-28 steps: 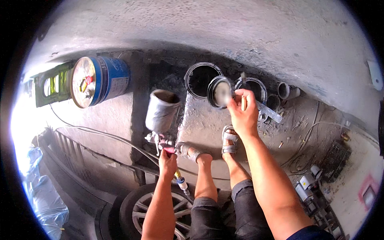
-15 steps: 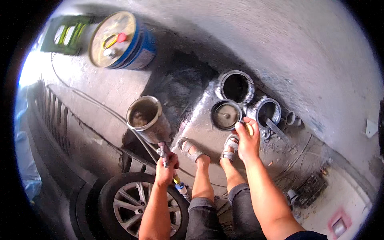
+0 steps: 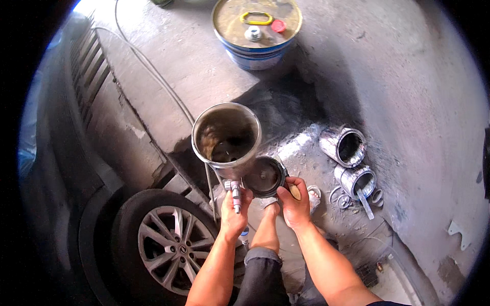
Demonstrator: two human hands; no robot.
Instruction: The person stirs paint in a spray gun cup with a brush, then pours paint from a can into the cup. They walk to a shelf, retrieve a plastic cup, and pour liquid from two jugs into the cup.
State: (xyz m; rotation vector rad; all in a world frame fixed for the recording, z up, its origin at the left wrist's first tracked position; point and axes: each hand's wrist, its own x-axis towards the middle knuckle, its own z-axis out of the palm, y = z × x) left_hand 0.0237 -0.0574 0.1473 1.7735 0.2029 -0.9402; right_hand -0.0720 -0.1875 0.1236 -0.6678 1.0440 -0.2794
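Gripping a spray gun in the left hand, metal cup up top, pinching a dark round lid in the right hand, just beside the cup. Got a car wheel close left, hoses part-hidden by the cup, 2 cans off right, blue drum beyond.
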